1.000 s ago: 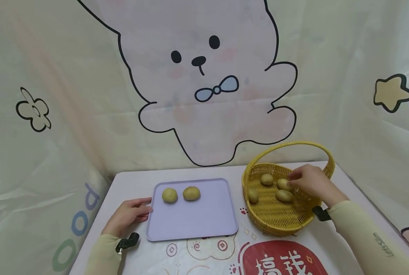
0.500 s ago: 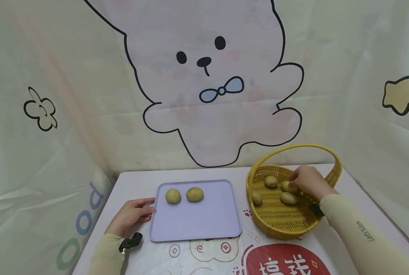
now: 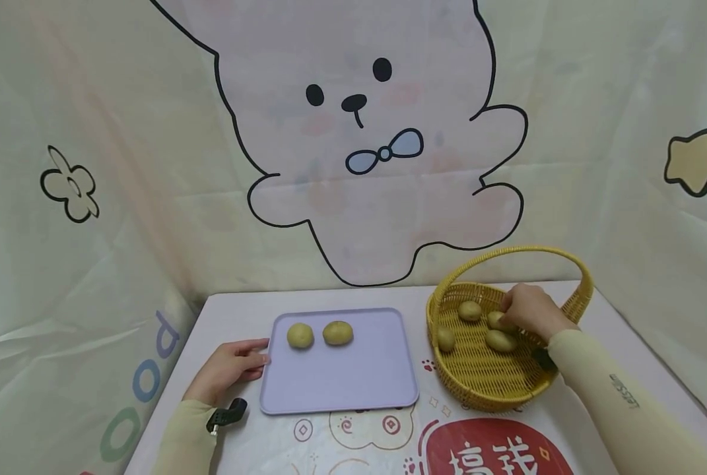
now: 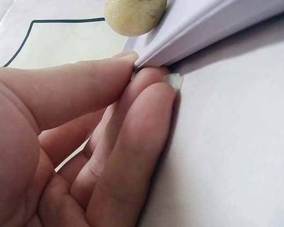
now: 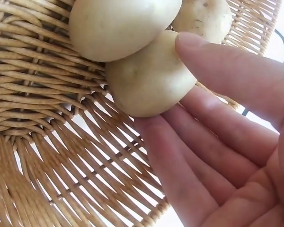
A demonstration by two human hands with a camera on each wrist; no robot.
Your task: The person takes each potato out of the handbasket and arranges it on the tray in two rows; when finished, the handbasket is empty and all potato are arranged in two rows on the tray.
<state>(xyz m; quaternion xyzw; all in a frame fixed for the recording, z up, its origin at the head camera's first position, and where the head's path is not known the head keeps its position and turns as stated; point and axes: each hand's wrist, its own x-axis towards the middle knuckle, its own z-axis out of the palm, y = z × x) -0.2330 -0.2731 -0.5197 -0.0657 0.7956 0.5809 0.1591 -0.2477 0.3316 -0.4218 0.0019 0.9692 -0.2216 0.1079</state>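
In the head view my right hand (image 3: 534, 310) reaches into the yellow wicker basket (image 3: 484, 389) at the right. Its thumb and fingers grip a potato (image 5: 149, 78) from two sides, as the right wrist view shows. Another potato (image 5: 118, 28) overlaps the gripped one there. My left hand (image 3: 228, 369) is at the left edge of a lilac tray (image 3: 341, 376), pinching its rim between thumb and fingertips. Two potatoes lie toward the back of the tray, a round one (image 3: 300, 336) and an oval one (image 3: 338, 333).
More potatoes lie in the basket, one at its back (image 3: 469, 311) and one by its left wall (image 3: 445, 339). The tall basket handle (image 3: 525, 249) arches over my right hand. Behind the white table (image 3: 234, 310) hangs a printed curtain (image 3: 210, 251).
The head view has shifted slightly, moving the scene right. My right forearm and wrist have swung left and in toward the basket, fingers staying on the potato. The left hand stays at the tray.
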